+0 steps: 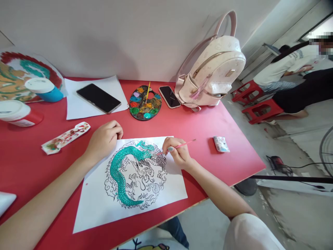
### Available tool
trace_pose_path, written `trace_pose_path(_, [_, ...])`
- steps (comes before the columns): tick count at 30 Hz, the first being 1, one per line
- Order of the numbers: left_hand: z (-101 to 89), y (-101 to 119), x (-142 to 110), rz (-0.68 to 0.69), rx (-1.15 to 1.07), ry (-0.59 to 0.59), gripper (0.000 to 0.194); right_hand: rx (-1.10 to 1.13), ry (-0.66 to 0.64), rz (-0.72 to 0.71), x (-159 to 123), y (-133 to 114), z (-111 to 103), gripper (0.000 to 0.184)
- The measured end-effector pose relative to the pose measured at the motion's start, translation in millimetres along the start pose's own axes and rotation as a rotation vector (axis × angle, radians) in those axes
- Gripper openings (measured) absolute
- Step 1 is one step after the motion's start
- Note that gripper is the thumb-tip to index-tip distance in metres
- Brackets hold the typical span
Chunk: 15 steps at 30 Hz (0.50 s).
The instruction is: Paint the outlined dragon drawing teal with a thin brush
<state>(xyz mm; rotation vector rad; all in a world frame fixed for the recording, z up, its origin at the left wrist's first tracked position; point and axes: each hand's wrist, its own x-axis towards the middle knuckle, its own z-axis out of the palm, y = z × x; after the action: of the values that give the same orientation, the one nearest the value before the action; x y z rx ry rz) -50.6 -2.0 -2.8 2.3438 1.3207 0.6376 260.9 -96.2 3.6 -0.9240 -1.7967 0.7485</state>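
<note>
A white sheet with a line drawing of a dragon (122, 170) lies on the red table (203, 128). Much of the dragon's long body is coloured teal; its head and the flames around it are black outline. My right hand (178, 152) pinches a thin pink paintbrush (186, 143), its tip low over the upper right of the dragon. My left hand (105, 137) rests at the sheet's upper left corner with its fingers curled; whether anything is under them is hidden. Beyond the sheet sits a paint palette (140, 114) with several colours and a yellow brush (147, 92) on it.
A black phone (99, 98) lies on blank paper (74, 107), a smaller phone (169, 97) beside a pale pink backpack (210, 76). Left are a paint-stained tissue (66, 139), a blue jar (49, 93), and a red jar (28, 118). A small packet (221, 144) lies right. People sit on red stools (262, 109).
</note>
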Motion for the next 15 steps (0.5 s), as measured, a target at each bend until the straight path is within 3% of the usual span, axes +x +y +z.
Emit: trace_pose_path(15, [-2.5, 3.5, 2.2, -0.028, 0.000, -0.018, 0.029, -0.002, -0.049, 0.020, -1.7, 5.8, -0.1, 0.069])
